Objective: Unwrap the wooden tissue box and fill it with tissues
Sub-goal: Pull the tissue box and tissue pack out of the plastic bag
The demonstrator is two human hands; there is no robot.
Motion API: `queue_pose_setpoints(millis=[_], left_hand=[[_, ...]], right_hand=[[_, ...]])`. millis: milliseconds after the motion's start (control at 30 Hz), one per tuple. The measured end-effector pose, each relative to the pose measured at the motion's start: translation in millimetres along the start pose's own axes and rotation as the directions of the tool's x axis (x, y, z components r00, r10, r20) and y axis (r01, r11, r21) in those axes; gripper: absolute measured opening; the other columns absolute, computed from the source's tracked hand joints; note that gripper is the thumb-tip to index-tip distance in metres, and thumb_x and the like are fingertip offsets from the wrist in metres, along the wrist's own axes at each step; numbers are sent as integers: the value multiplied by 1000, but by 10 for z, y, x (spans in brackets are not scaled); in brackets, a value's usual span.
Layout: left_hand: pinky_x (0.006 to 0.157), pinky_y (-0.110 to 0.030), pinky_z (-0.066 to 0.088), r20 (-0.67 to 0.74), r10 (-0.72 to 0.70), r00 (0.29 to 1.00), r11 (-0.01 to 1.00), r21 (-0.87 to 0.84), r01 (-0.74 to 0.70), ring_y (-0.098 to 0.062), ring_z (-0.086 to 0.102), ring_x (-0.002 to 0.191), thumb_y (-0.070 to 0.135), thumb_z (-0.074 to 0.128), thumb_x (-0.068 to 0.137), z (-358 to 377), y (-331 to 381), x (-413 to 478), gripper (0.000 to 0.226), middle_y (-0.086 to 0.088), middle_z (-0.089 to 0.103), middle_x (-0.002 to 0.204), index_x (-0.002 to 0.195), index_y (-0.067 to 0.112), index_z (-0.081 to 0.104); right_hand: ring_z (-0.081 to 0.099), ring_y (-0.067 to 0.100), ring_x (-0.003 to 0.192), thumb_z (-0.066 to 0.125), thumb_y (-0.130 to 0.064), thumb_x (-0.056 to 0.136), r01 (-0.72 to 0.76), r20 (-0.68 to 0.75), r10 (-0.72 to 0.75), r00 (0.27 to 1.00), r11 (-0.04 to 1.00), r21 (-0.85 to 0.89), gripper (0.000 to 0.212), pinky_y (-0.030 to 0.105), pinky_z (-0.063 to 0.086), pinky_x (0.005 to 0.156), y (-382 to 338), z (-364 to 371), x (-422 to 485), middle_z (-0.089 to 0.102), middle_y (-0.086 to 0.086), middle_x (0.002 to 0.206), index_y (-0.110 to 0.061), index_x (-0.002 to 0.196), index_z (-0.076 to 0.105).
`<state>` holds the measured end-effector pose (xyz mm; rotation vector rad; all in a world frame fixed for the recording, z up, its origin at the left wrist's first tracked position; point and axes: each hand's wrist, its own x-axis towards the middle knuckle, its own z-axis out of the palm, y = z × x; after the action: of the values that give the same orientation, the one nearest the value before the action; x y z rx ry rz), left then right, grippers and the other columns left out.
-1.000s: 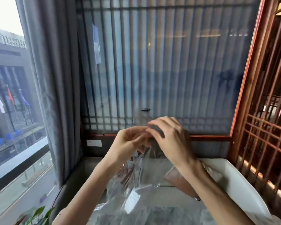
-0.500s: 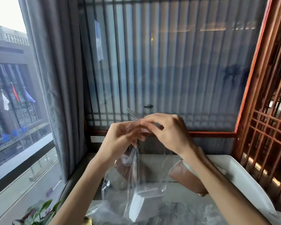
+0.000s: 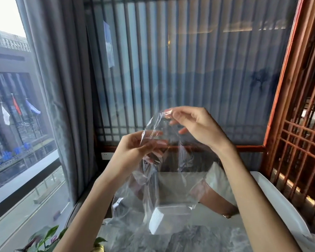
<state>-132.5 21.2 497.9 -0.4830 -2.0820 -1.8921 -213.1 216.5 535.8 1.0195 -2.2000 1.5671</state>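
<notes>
I hold a clear plastic bag (image 3: 169, 179) up in front of me by its open top. My left hand (image 3: 136, 151) pinches the near left edge of the opening, and my right hand (image 3: 195, 124) pinches the far edge higher up, with the mouth spread between them. A white stack of tissues (image 3: 169, 220) rests at the bottom of the bag. A reddish-brown object (image 3: 216, 200), perhaps the wooden tissue box, shows behind the bag under my right forearm, mostly hidden.
A grey marbled table top (image 3: 198, 239) lies below the bag. A white chair edge (image 3: 280, 202) curves at the right beside a red wooden lattice screen (image 3: 302, 142). A grey curtain (image 3: 62, 106) and window are on the left, plant leaves (image 3: 49, 239) at bottom left.
My hands have moved apart: the right went up and right, pulling the bag's mouth open. The bag hangs more stretched, and the tissue stack shows clearly inside.
</notes>
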Motion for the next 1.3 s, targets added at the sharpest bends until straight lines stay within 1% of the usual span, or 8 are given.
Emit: queue_pose_setpoints(millis=[133, 567, 700, 867, 1033, 1100, 1200, 1300], left_hand=[[56, -29, 54, -38, 20, 999, 999, -36, -22, -24, 72, 73, 14, 55, 95, 6, -41, 10, 24, -11, 77, 100, 114, 5, 67], [53, -22, 54, -33, 77, 996, 987, 146, -72, -18, 74, 74, 13, 51, 99, -39, -38, -90, 22, 0, 78, 97, 108, 10, 71], [58, -25, 56, -45, 91, 995, 996, 0, -91, -22, 74, 75, 24, 55, 94, -56, -25, -109, 25, -10, 78, 97, 105, 9, 72], [53, -22, 49, -175, 59, 983, 986, -145, -85, -21, 70, 64, 25, 55, 93, -191, -38, -79, 22, -14, 77, 97, 99, 14, 73], [63, -33, 50, -234, 4, 972, 982, -182, -48, -25, 69, 74, 24, 56, 93, -278, -36, -79, 20, -17, 75, 99, 97, 19, 75], [76, -40, 52, -398, 129, 908, 984, 165, -67, -27, 71, 88, 18, 55, 98, -378, -80, -106, 25, -15, 71, 107, 122, 18, 62], [113, -52, 26, -188, 773, 607, 224, 974, 17, -37, 34, 140, 20, 59, 92, -447, -104, -193, 62, -17, 39, 147, 148, 18, 30], [116, -54, 19, 392, 701, 595, -293, 920, -261, -34, 28, 141, 26, 78, 78, -405, 99, -102, 68, -8, 45, 142, 139, 27, 46]], right_hand=[[53, 1, 126, 59, -46, 90, 64, -161, -44, 986, 990, 126, 57, 27, 43, 103, 66, 64, -236, 62, -7, 134, -22, 141, 49], [62, 26, 89, 70, -21, 87, 30, -443, -400, 802, 769, -639, 7, 37, 45, 83, 237, -14, -239, 71, 0, 89, -14, 86, 70], [45, 13, 136, 63, -57, 84, 184, -98, -188, 977, 982, -45, 60, 33, 32, 116, 298, -433, -357, 59, -6, 137, -18, 129, 59], [30, 14, 144, 71, -85, 42, -180, -182, 291, 939, 869, 461, 136, 35, 27, 115, 721, -317, -930, 27, 5, 161, -29, 154, 18], [73, 23, 89, 81, -26, 69, -261, 68, 360, 930, 520, 814, 68, 35, 60, 84, 723, 294, -747, 73, 18, 110, -9, 130, 57], [70, 12, 66, 73, -7, 70, -253, 26, 415, 910, 501, 828, 43, 23, 59, 62, 594, 456, -592, 77, 12, 90, -7, 113, 67], [66, 6, 60, 77, -9, 66, -242, 2, 386, 922, 573, 783, 33, 17, 54, 54, 416, 579, -428, 77, 5, 81, -13, 99, 73], [65, 8, 62, 83, -19, 58, -211, 29, 279, 960, 648, 732, 40, 17, 54, 57, 252, 566, -325, 76, 6, 82, -14, 97, 75]])
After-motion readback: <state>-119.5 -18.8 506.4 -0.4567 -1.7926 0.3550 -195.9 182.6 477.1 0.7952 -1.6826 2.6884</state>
